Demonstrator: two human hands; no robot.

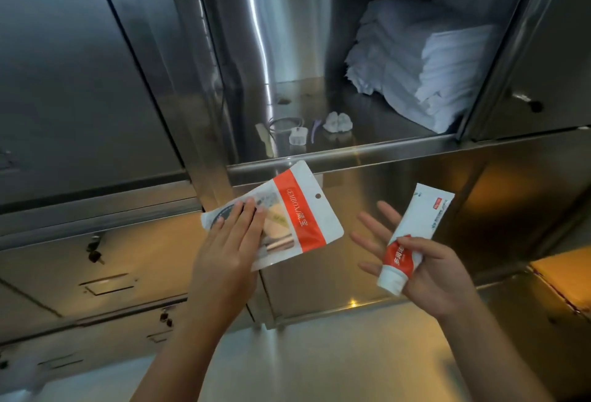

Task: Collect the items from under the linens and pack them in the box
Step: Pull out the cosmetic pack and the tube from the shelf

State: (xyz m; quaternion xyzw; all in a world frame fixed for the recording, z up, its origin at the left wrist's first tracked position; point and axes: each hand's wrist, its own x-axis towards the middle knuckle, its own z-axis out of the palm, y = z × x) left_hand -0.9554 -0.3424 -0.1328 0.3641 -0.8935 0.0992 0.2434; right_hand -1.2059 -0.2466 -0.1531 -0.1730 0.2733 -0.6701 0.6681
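My left hand [228, 248] holds a flat white pouch with an orange band [297, 213] in front of the steel cabinet, fingers laid over its lower end. My right hand [425, 269] holds a white tube with a red band [412, 242], thumb across the tube near its cap and fingers spread out straight. Folded white linens [425, 59] are stacked at the right of the open cabinet shelf [367, 120]. No box is in view.
Small items lie at the shelf's front left: a clear packet with a purple cord [289, 128], a purple stick [315, 128] and a white crumpled wrapper [337, 122]. Closed steel locker doors with keys [96, 254] fill the left. The shelf's front lip [351, 154] is just above my hands.
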